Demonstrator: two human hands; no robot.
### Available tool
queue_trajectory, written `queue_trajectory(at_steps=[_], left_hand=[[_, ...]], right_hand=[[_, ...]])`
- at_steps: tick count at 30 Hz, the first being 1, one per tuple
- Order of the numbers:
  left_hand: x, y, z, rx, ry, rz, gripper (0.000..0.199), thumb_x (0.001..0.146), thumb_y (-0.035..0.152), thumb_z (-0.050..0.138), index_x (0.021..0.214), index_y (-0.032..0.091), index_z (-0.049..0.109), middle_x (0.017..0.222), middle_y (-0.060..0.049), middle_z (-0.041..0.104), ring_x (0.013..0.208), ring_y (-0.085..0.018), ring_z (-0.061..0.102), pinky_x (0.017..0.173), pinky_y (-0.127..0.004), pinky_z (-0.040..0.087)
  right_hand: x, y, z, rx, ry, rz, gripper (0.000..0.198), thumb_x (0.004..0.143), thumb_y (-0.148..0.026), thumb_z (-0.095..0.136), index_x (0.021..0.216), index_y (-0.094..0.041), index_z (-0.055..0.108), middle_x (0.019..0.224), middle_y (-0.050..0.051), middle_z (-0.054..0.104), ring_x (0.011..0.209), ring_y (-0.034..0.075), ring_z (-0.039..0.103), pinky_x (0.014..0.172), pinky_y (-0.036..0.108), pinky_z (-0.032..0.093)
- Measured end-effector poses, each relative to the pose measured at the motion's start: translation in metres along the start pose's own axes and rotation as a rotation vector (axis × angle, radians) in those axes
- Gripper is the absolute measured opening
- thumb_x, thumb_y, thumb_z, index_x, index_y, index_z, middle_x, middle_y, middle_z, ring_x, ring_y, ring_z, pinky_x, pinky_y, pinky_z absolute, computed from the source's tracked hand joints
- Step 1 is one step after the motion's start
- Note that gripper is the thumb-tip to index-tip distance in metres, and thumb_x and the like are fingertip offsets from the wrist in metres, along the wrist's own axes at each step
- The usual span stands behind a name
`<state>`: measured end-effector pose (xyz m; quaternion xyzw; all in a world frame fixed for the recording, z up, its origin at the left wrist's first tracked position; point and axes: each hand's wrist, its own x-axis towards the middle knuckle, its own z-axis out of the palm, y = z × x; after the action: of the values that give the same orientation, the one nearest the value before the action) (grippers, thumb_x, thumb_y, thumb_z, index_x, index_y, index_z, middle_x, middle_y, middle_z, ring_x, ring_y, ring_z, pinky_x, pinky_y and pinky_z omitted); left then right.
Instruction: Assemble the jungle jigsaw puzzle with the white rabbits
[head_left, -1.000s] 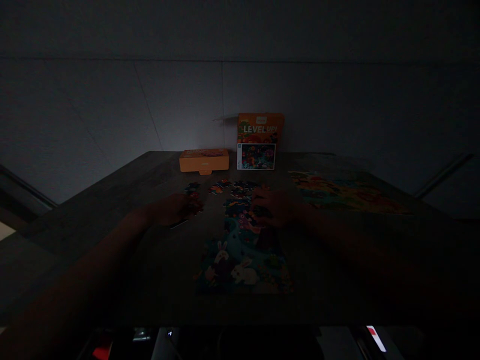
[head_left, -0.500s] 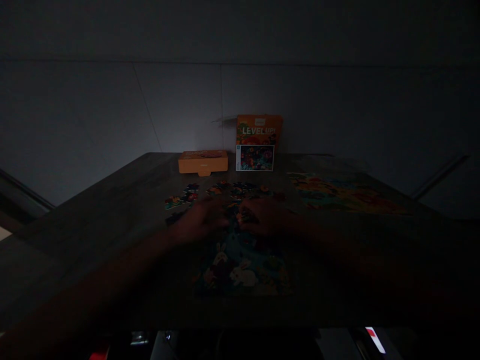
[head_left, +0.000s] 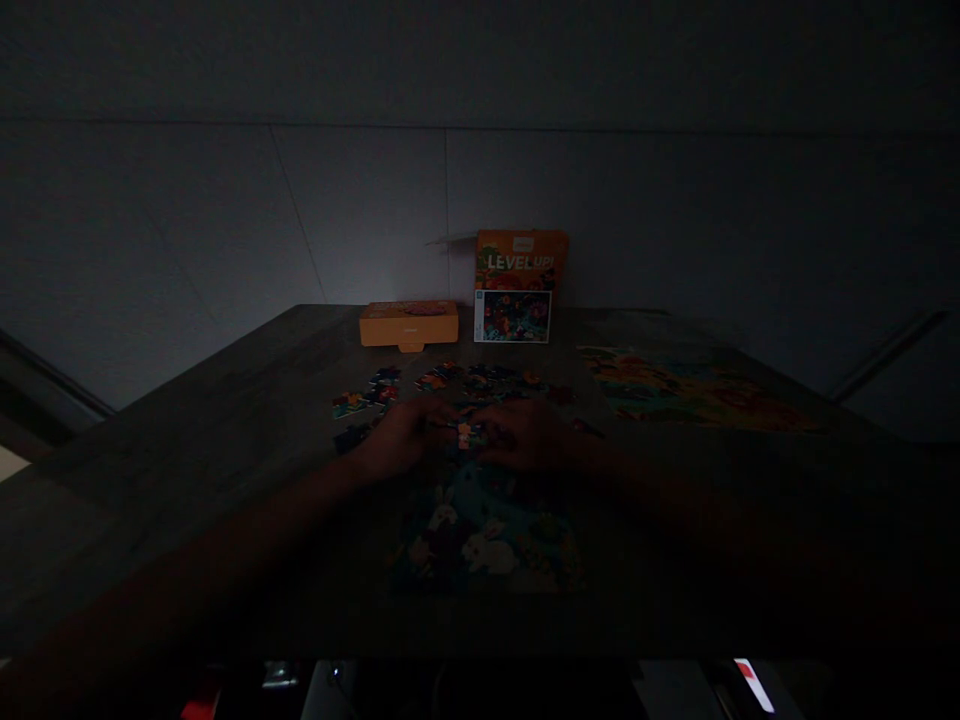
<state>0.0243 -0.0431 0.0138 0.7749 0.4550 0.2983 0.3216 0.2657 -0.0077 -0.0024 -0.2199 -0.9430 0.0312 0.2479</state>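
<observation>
In dim light, a small colourful puzzle piece point(head_left: 466, 436) shows between my two hands, above the far side of a partly joined puzzle point(head_left: 487, 550) with white rabbits on it. My left hand point(head_left: 401, 435) has its curled fingers at the left side of this piece. From the right, my right hand point(head_left: 529, 434) pinches the same piece. Darkness hides part of the fingertips. Loose puzzle pieces point(head_left: 386, 378) lie beyond and to the left of the hands.
An orange box point(head_left: 409, 325) lies at the table's back. Beside it stands an upright orange box point(head_left: 523, 262) with a picture card point(head_left: 513, 317) in front. To the right lies a colourful assembled puzzle or sheet point(head_left: 690, 390). The grey table point(head_left: 225, 400) reaches a pale wall.
My hands have drawn closer together, and the puzzle piece now shows between their fingers. The right hand has turned slightly. The camera view has shifted a little.
</observation>
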Motion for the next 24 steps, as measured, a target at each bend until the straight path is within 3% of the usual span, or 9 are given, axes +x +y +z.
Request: queue_trajectory(at_steps=[6, 8, 12, 15, 19, 24], left_hand=[[0.005, -0.009, -0.006, 0.101, 0.057, 0.026, 0.014, 0.080, 0.031, 0.061, 0.079, 0.017, 0.063, 0.081, -0.005, 0.070, 0.079, -0.021, 0.066, 0.069, -0.030, 0.051], [0.007, -0.014, -0.014, 0.110, 0.147, 0.009, 0.013, 0.080, 0.030, 0.060, 0.078, 0.017, 0.062, 0.080, -0.006, 0.069, 0.077, -0.021, 0.066, 0.068, -0.031, 0.052], [0.006, -0.016, -0.037, 0.054, 0.391, -0.176, 0.018, 0.084, 0.034, 0.055, 0.088, 0.017, 0.058, 0.076, -0.006, 0.069, 0.057, -0.019, 0.065, 0.052, -0.030, 0.051], [0.004, -0.015, -0.046, 0.093, 0.486, -0.196, 0.016, 0.083, 0.032, 0.056, 0.085, 0.017, 0.058, 0.080, -0.006, 0.070, 0.062, -0.019, 0.067, 0.052, -0.028, 0.052], [0.004, -0.019, -0.044, 0.008, 0.450, -0.224, 0.014, 0.084, 0.031, 0.055, 0.087, 0.018, 0.057, 0.077, -0.005, 0.070, 0.057, -0.018, 0.066, 0.049, -0.028, 0.051], [0.006, -0.029, -0.039, -0.047, 0.378, -0.194, 0.018, 0.084, 0.036, 0.056, 0.091, 0.019, 0.057, 0.069, -0.003, 0.068, 0.052, -0.018, 0.064, 0.048, -0.028, 0.050]], right_hand=[[-0.001, 0.003, 0.002, -0.028, 0.002, 0.024, 0.051, 0.083, -0.048, 0.066, 0.124, -0.017, 0.061, 0.093, 0.008, 0.073, 0.082, 0.021, 0.067, 0.071, 0.029, 0.048], [-0.002, 0.006, 0.002, -0.046, -0.002, 0.067, 0.051, 0.085, -0.046, 0.064, 0.127, -0.016, 0.059, 0.091, 0.008, 0.073, 0.079, 0.020, 0.067, 0.067, 0.028, 0.046], [-0.001, 0.012, 0.001, -0.107, -0.021, 0.144, 0.048, 0.089, -0.042, 0.058, 0.129, -0.014, 0.058, 0.088, 0.007, 0.072, 0.072, 0.018, 0.065, 0.063, 0.027, 0.044], [0.000, 0.011, 0.000, -0.114, -0.033, 0.131, 0.045, 0.090, -0.038, 0.057, 0.128, -0.014, 0.059, 0.096, 0.009, 0.072, 0.078, 0.019, 0.066, 0.067, 0.028, 0.046], [0.000, 0.008, -0.001, -0.104, -0.032, 0.069, 0.040, 0.094, -0.038, 0.052, 0.127, -0.019, 0.062, 0.116, 0.011, 0.068, 0.089, 0.019, 0.066, 0.074, 0.029, 0.048], [0.000, 0.008, -0.002, -0.131, -0.040, 0.009, 0.041, 0.095, -0.042, 0.050, 0.128, -0.022, 0.062, 0.111, 0.011, 0.067, 0.085, 0.019, 0.064, 0.071, 0.029, 0.049]])
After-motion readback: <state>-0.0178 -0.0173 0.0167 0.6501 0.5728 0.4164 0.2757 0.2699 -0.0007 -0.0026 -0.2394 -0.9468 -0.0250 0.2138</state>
